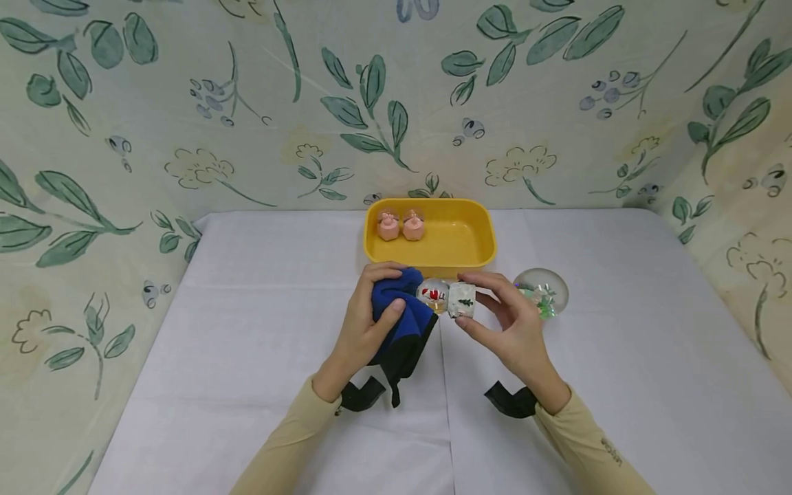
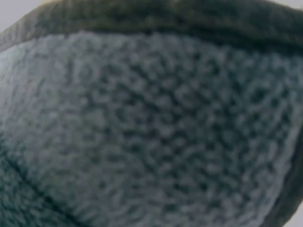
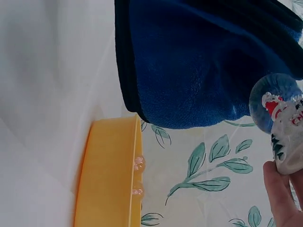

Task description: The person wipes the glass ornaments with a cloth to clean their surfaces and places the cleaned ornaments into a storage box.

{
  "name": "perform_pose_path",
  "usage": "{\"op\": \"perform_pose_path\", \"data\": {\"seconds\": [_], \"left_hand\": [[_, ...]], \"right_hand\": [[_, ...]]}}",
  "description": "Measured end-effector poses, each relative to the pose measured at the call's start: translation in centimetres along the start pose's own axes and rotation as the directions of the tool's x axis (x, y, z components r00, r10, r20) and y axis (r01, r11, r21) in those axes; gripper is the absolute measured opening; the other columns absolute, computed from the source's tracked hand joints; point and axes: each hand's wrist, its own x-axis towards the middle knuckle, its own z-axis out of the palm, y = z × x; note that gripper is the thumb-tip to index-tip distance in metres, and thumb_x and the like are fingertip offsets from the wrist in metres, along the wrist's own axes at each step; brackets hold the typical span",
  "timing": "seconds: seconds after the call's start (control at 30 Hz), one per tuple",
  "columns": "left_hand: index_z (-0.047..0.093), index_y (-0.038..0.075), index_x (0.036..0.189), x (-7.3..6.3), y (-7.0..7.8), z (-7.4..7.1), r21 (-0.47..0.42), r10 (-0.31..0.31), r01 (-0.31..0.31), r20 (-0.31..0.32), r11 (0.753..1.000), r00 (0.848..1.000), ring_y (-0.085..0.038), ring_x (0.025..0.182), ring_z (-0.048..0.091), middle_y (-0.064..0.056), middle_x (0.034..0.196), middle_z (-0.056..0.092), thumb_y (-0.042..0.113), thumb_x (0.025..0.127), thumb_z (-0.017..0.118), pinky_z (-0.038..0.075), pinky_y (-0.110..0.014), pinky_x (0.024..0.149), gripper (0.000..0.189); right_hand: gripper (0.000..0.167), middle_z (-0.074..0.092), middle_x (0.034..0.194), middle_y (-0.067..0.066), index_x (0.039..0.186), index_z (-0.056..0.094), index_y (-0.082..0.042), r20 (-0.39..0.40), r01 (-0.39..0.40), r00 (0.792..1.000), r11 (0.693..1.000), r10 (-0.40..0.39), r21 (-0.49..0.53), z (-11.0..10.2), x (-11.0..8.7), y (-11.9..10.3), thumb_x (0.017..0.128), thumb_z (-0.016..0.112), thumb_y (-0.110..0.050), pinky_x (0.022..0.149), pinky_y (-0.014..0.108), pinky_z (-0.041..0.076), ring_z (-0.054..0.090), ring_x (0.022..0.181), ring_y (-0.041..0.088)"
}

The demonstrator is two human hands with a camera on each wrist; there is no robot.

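My left hand [image 1: 361, 313] grips a bunched blue cloth [image 1: 416, 320] with black edging, thumb on top, and a corner hangs down. Between finger and thumb, my right hand [image 1: 516, 333] pinches the white base of a small snow globe [image 1: 461, 300], which lies on its side. Its clear dome, with a red and white figure inside, points left, right at the cloth. In the right wrist view the snow globe [image 3: 288, 139] shows at the right edge, beside the spread cloth [image 3: 184, 71]. Close-up fabric [image 2: 151, 127] fills the left wrist view and hides the left hand there.
A yellow tray [image 1: 460, 237] stands at the back of the white-covered table, with two small pink snow globes [image 1: 413, 227] in its left half. A larger clear globe [image 1: 553, 285] sits behind my right hand. Leaf-patterned fabric [image 1: 371, 117] hangs beyond the table.
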Motion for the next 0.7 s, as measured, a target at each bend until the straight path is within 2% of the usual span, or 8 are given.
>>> {"op": "perform_pose_path", "data": {"seconds": [0.13,0.23,0.3,0.4,0.47,0.53,0.63,0.7], "left_hand": [[0.043,0.004,0.124,0.3,0.5,0.1,-0.031,0.005,-0.005,0.014,0.999,1.0,-0.027,0.119,0.045,-0.014,0.132,0.046,0.042,0.098,0.049,0.038,-0.04,0.103,0.047],[0.04,0.004,0.126,0.4,0.9,0.2,-0.065,0.015,-0.012,0.04,0.998,0.999,-0.027,0.121,0.043,-0.014,0.134,0.044,0.043,0.098,0.048,0.037,-0.04,0.104,0.049],[0.039,0.003,0.128,0.5,1.1,0.2,-0.097,0.025,-0.019,0.067,0.995,0.997,-0.028,0.122,0.042,-0.014,0.135,0.043,0.044,0.099,0.047,0.035,-0.041,0.105,0.051],[0.037,0.002,0.13,0.7,1.4,0.4,-0.142,0.043,-0.03,0.093,0.989,0.995,-0.029,0.123,0.042,-0.015,0.136,0.042,0.045,0.099,0.046,0.035,-0.041,0.105,0.053],[0.036,0.001,0.13,0.7,1.6,0.6,-0.165,0.059,-0.042,0.095,0.985,0.994,-0.031,0.123,0.043,-0.016,0.136,0.043,0.044,0.099,0.046,0.036,-0.041,0.105,0.054],[0.037,0.0,0.127,0.8,1.8,0.9,-0.174,0.08,-0.065,0.079,0.983,0.994,-0.031,0.12,0.045,-0.018,0.134,0.044,0.044,0.099,0.047,0.038,-0.041,0.103,0.053],[0.04,-0.001,0.12,0.9,2.1,1.4,-0.181,0.124,-0.115,0.037,0.977,0.992,-0.033,0.115,0.049,-0.021,0.127,0.047,0.041,0.099,0.048,0.043,-0.041,0.099,0.048],[0.043,-0.002,0.114,1.1,2.3,1.7,-0.182,0.161,-0.158,0.005,0.97,0.987,-0.034,0.11,0.052,-0.022,0.121,0.05,0.039,0.099,0.048,0.045,-0.042,0.096,0.044]], "right_hand": [[0.051,0.057,0.124,0.019,0.12,0.057,0.011,0.053,0.091,0.995,0.994,-0.089,-0.053,0.0,0.2,-0.4,0.075,0.079,0.002,0.096,0.03,0.045,0.051,0.118,0.026],[0.05,0.057,0.121,0.023,0.117,0.057,0.013,0.086,0.208,0.976,0.975,-0.202,-0.075,0.3,0.5,-0.6,0.08,0.077,-0.016,0.096,0.03,0.045,0.052,0.118,0.026],[0.05,0.057,0.118,0.024,0.113,0.059,0.012,0.105,0.305,0.951,0.942,-0.292,-0.143,0.5,0.6,-0.7,0.083,0.074,-0.025,0.096,0.029,0.045,0.053,0.116,0.026],[0.045,0.058,0.113,0.026,0.108,0.063,0.01,0.132,0.431,0.902,0.869,-0.41,-0.245,0.8,0.8,-0.9,0.087,0.071,-0.029,0.096,0.027,0.045,0.054,0.112,0.027],[0.042,0.058,0.11,0.026,0.105,0.065,0.009,0.145,0.493,0.87,0.818,-0.472,-0.296,0.9,1.0,-1.0,0.088,0.069,-0.03,0.096,0.026,0.044,0.055,0.109,0.028],[0.041,0.059,0.108,0.026,0.103,0.065,0.01,0.149,0.529,0.848,0.793,-0.509,-0.303,1.0,1.1,-1.0,0.089,0.068,-0.028,0.095,0.026,0.045,0.057,0.105,0.03],[0.042,0.061,0.104,0.026,0.101,0.065,0.011,0.13,0.552,0.83,0.766,-0.543,-0.329,1.1,1.1,-1.0,0.089,0.068,-0.03,0.093,0.024,0.046,0.059,0.099,0.031],[0.045,0.062,0.1,0.024,0.099,0.065,0.011,0.107,0.547,0.829,0.755,-0.549,-0.361,1.2,1.0,-0.8,0.088,0.068,-0.033,0.091,0.022,0.047,0.061,0.094,0.031]]}}
